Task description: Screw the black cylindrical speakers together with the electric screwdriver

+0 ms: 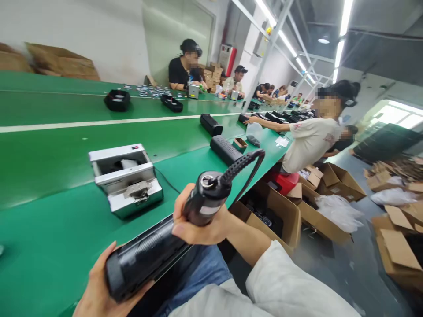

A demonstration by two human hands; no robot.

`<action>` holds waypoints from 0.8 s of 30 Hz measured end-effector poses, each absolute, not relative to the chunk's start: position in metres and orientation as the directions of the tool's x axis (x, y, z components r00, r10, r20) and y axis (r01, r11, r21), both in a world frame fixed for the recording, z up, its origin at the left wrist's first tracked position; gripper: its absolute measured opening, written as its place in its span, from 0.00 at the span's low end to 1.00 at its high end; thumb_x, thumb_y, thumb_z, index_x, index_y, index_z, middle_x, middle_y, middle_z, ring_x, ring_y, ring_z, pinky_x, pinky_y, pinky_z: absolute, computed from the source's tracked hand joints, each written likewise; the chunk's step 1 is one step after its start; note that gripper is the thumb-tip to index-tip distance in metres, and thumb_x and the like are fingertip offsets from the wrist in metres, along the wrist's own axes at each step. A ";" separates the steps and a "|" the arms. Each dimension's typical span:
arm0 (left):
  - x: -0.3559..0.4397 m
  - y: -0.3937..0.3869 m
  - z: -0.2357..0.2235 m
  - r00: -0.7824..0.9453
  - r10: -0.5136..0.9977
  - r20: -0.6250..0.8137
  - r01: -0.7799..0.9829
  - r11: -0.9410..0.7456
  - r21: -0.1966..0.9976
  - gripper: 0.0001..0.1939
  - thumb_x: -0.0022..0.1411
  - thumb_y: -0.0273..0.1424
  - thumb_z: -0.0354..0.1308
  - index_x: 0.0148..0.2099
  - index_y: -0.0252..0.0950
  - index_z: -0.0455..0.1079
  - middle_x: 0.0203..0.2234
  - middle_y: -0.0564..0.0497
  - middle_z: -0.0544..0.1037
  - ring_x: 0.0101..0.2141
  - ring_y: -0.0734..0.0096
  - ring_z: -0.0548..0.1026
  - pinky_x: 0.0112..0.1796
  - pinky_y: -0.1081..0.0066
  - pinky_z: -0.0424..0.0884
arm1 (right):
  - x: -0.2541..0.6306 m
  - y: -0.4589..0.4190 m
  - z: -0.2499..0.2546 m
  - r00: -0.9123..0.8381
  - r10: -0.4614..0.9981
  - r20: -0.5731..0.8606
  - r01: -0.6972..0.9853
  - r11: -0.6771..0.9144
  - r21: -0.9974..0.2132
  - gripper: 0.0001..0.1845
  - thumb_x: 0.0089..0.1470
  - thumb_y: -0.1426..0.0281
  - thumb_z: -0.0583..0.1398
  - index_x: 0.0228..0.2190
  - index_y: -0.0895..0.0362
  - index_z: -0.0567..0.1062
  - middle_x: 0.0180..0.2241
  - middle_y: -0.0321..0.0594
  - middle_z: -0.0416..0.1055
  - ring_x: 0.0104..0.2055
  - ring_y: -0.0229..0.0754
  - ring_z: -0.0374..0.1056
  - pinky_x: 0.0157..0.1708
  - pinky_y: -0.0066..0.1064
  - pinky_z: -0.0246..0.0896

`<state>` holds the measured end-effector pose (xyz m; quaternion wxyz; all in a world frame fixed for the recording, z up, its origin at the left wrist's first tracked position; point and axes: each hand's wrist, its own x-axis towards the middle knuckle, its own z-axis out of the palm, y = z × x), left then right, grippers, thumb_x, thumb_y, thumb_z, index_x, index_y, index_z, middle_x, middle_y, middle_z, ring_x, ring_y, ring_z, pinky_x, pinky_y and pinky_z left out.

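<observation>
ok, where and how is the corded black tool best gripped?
Probably by the black tool's round barrel, from the person's right, as the right hand wraps it. It leans top end up and the cord leaves there, so a side grip should clear it.

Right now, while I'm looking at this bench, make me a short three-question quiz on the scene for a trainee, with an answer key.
1. Multiple choice: which grip holds the corded black tool? A) left; B) right; C) both together.
2. True or false: the silver metal box stands on the green table.
3. Short answer: what does the left grip hold?

Key:
1: B, the right grip.
2: True.
3: The long black case, by one end.
</observation>
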<state>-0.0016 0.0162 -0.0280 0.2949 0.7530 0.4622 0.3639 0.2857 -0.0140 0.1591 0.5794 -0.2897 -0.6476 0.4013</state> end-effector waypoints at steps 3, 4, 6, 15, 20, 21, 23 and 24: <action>-0.002 0.002 -0.018 0.339 0.917 0.210 0.489 -0.362 0.793 0.58 0.59 0.56 0.72 0.83 0.52 0.49 0.67 0.40 0.74 0.58 0.32 0.83 0.62 0.32 0.79 | 0.287 -0.027 0.198 -0.246 0.791 0.559 -0.245 0.508 -0.826 0.19 0.59 0.67 0.77 0.46 0.54 0.76 0.24 0.27 0.73 0.18 0.33 0.66 0.17 0.23 0.64; -0.003 0.000 -0.014 0.366 0.908 0.204 0.473 -0.370 0.800 0.59 0.60 0.54 0.73 0.83 0.48 0.48 0.68 0.37 0.73 0.60 0.33 0.82 0.64 0.33 0.77 | 0.286 -0.027 0.212 -0.196 0.776 0.599 -0.267 0.546 -0.794 0.17 0.63 0.68 0.74 0.49 0.52 0.76 0.24 0.26 0.73 0.17 0.33 0.66 0.17 0.23 0.64; -0.005 -0.001 -0.007 0.419 0.886 0.199 0.437 -0.389 0.811 0.59 0.61 0.50 0.75 0.83 0.47 0.46 0.71 0.36 0.71 0.66 0.35 0.78 0.68 0.36 0.73 | 0.281 -0.013 0.237 -0.026 0.725 0.688 -0.239 0.664 -0.708 0.14 0.65 0.69 0.72 0.49 0.50 0.76 0.23 0.24 0.72 0.15 0.33 0.63 0.15 0.24 0.63; -0.003 -0.008 0.005 0.459 0.873 0.167 0.380 -0.362 0.851 0.63 0.61 0.36 0.80 0.84 0.53 0.42 0.77 0.38 0.62 0.74 0.40 0.69 0.72 0.40 0.68 | 0.215 0.124 0.234 0.282 0.542 0.791 -0.023 0.829 -0.559 0.17 0.60 0.61 0.73 0.34 0.49 0.69 0.20 0.22 0.60 0.15 0.33 0.59 0.17 0.29 0.61; -0.004 -0.007 0.006 0.460 0.872 0.165 0.374 -0.359 0.855 0.63 0.60 0.37 0.80 0.84 0.54 0.43 0.77 0.39 0.63 0.74 0.39 0.69 0.71 0.42 0.70 | 0.212 0.150 0.212 0.254 0.587 0.769 0.110 0.772 -0.626 0.17 0.65 0.57 0.70 0.39 0.49 0.69 0.24 0.24 0.62 0.18 0.32 0.61 0.17 0.28 0.62; -0.004 -0.007 0.007 0.461 0.872 0.166 0.374 -0.360 0.855 0.63 0.60 0.37 0.80 0.84 0.54 0.43 0.77 0.39 0.63 0.74 0.39 0.69 0.71 0.42 0.71 | 0.212 0.152 0.210 0.253 0.590 0.767 0.115 0.768 -0.630 0.15 0.66 0.58 0.70 0.39 0.50 0.69 0.24 0.24 0.61 0.17 0.32 0.60 0.18 0.28 0.62; -0.004 -0.007 0.008 0.462 0.872 0.165 0.375 -0.360 0.854 0.62 0.61 0.37 0.79 0.84 0.54 0.43 0.77 0.39 0.64 0.73 0.39 0.70 0.70 0.43 0.72 | 0.214 0.154 0.207 0.248 0.591 0.768 0.109 0.770 -0.629 0.15 0.67 0.59 0.69 0.40 0.50 0.69 0.24 0.23 0.60 0.17 0.31 0.60 0.17 0.27 0.62; -0.004 -0.007 0.009 0.463 0.871 0.164 0.377 -0.361 0.853 0.62 0.61 0.37 0.79 0.84 0.54 0.43 0.77 0.39 0.64 0.73 0.40 0.70 0.70 0.43 0.72 | 0.214 0.155 0.206 0.245 0.590 0.769 0.104 0.773 -0.626 0.16 0.67 0.59 0.69 0.40 0.50 0.68 0.24 0.23 0.60 0.17 0.30 0.59 0.17 0.26 0.61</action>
